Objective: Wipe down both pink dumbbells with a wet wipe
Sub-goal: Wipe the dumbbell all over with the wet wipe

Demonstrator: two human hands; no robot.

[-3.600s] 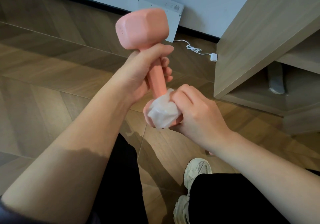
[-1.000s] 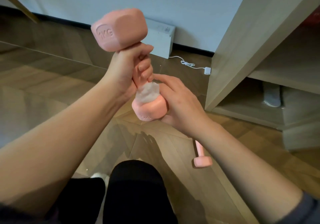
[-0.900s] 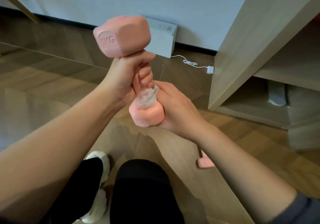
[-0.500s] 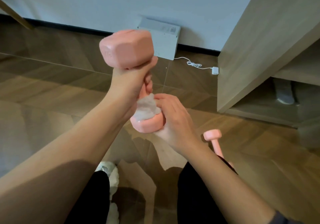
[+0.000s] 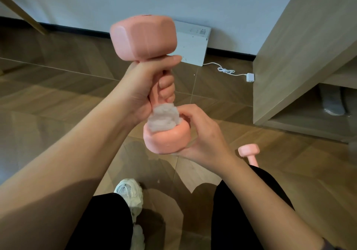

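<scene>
Floor: wood boards well below the held dumbbell, so a slip would mean a hard drop near the shoes.
Cabinet: stands to the right of the held dumbbell and well apart from it, so there is room to turn the weight.
Held dumbbell: upright in the air in front of the person, one head up and one down. The lower head is the part being wiped.
Left hand: fingers wrapped tight round the bar just under the upper head. Judged best kept firm, letting the wrist roll the weight so each face comes round.
Right hand: cups the lower head from the right, fingers curled and pressing the wipe down on it.
Wet wipe: bunched on the lower head's top shoulder, where the bar meets it (a tight seam, easy to skip). Opening the wad flatter would likely cover more.
Second dumbbell: on the floor, below and right of the held one, partly hidden by the right forearm. Whether it is already wiped cannot be told.
</scene>
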